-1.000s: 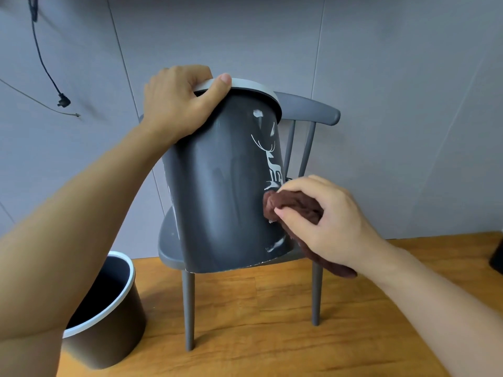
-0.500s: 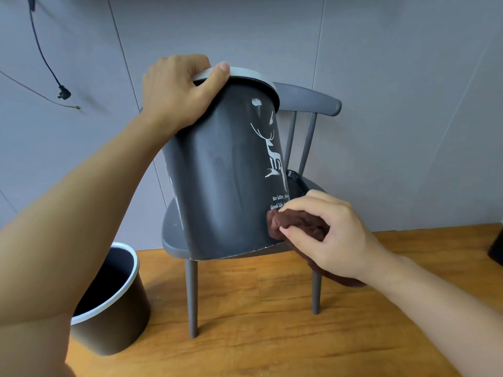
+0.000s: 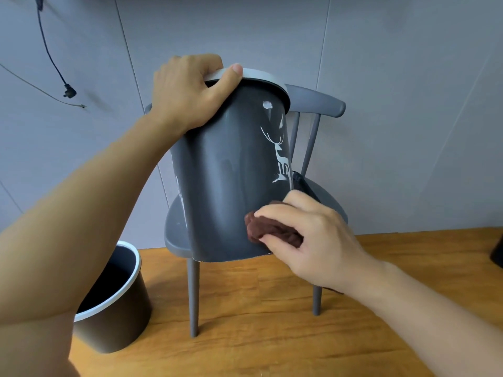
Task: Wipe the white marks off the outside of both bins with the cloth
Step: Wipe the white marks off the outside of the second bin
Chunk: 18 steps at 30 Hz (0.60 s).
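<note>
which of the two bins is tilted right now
The bin on the chair, gripped at its rim by the left hand; the floor bin stands upright.

The bin (image 3: pixel 228 186) looks like smooth, slightly glossy grey plastic; the cloth (image 3: pixel 269 229) is soft brown fabric; the floor (image 3: pixel 272 336) is wood-grained, the chair (image 3: pixel 177 229) matt grey.

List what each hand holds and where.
Left hand grips the tilted dark grey plastic bin at its white rim. Right hand clutches the bunched brown cloth against the bin's lower side.

Two bins (image 3: pixel 226 186) (image 3: pixel 114 317), one cloth (image 3: pixel 272 229), one chair (image 3: pixel 313 104), two hands (image 3: pixel 187 93) (image 3: pixel 313 240).
</note>
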{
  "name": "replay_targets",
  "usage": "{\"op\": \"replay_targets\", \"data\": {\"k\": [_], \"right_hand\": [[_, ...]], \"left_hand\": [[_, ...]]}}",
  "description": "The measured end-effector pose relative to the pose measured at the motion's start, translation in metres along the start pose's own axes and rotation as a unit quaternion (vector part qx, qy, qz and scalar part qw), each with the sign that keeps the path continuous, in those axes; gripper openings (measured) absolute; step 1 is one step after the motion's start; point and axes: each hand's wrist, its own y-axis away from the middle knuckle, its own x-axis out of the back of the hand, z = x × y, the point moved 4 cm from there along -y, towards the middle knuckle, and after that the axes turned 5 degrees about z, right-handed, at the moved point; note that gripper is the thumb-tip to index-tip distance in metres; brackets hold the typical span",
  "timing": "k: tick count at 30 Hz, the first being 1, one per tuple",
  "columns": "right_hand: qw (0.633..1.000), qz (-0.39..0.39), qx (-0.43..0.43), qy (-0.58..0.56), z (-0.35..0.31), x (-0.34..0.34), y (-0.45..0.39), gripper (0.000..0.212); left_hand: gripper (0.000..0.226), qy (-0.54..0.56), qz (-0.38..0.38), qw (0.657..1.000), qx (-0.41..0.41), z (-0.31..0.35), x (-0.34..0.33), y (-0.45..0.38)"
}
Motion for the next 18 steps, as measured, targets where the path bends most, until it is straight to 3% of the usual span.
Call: {"op": "replay_targets", "data": {"k": [5, 8, 11, 18], "right_hand": [[0.989, -0.142, 0.027, -0.013, 0.001, 0.003, 0.008, 0.017], [0.994, -0.048, -0.042, -0.094, 0.019, 0.028, 0.002, 0.016], [0.991, 0.045, -0.087, -0.090, 0.038, 0.043, -0.002, 0.017], [0.992, 0.063, -0.078, -0.079, 0.037, 0.029, -0.002, 0.020]], "left_hand": [[0.057, -0.008, 0.000, 1.000, -0.031, 0.002, 0.001, 0.001], [0.052, -0.024, -0.002, 0.998, -0.062, -0.001, 0.001, 0.001], [0.040, -0.020, -0.008, 0.993, -0.119, -0.001, 0.003, 0.003], [0.025, -0.012, -0.025, 0.991, -0.127, 0.002, 0.007, 0.000]]}}
